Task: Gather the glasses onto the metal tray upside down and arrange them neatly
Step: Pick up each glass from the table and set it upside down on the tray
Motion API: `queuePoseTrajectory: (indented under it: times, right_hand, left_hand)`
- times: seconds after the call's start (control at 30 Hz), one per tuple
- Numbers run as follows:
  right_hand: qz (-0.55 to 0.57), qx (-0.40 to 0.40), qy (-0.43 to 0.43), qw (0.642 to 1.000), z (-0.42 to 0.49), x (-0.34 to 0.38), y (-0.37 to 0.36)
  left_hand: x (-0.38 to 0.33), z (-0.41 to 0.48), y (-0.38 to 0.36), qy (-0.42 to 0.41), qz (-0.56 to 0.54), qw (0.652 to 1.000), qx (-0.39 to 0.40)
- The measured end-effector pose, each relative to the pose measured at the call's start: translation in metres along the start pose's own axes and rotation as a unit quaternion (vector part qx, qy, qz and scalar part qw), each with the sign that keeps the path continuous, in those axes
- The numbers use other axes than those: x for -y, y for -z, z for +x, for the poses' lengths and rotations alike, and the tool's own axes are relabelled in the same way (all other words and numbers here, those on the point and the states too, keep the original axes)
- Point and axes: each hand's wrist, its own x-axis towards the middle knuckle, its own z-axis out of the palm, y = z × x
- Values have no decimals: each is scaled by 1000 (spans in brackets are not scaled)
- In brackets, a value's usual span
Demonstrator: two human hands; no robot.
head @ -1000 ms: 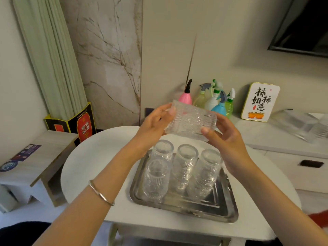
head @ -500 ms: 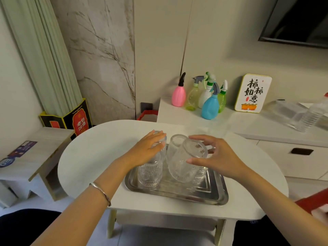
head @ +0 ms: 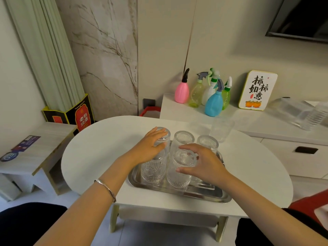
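A metal tray [head: 204,194] lies on the white oval table [head: 99,150]. Several ribbed clear glasses stand on it upside down. My left hand [head: 150,148] lies over the left ones: its fingers cover the base of the back-left glass [head: 166,137], and its palm is above the front-left glass [head: 153,172]. My right hand [head: 202,164] grips the front-middle glass [head: 179,174] around its upturned base, and that glass stands on the tray. The back-middle glass [head: 183,139] and the back-right glass [head: 207,143] stand untouched. One more clear glass [head: 221,129] stands upright on the table behind the tray.
Several coloured spray bottles [head: 213,102] and a framed sign [head: 257,90] stand on a white cabinet [head: 284,132] behind the table. A low wooden bench [head: 26,157] is on the left. A red stool [head: 310,205] sits at the right edge.
My right hand has brought the glass down from above the tray, turned it base-up and stood it in the front row. My left hand has stayed on the left glasses.
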Motion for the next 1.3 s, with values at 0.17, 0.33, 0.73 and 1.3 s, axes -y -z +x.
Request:
queuePoseTrajectory:
  times: [0.17,0.33,0.73,1.3]
  right_hand:
    - [8,-1,-3,1000,4,1,-3]
    - [16,1,-2,1000,2,0,-3]
    - [118,-2,8,993,18,-17,50]
    - [59,-84,-230,968,126,-164,93]
  left_hand:
    - [0,0,0,0,-4,1000,-1]
    - [0,1,0,-4,-4,1000,-4]
    - [-29,40,16,-34,-9,999,-6]
    - [-53,146,-22,4,-7,995,96]
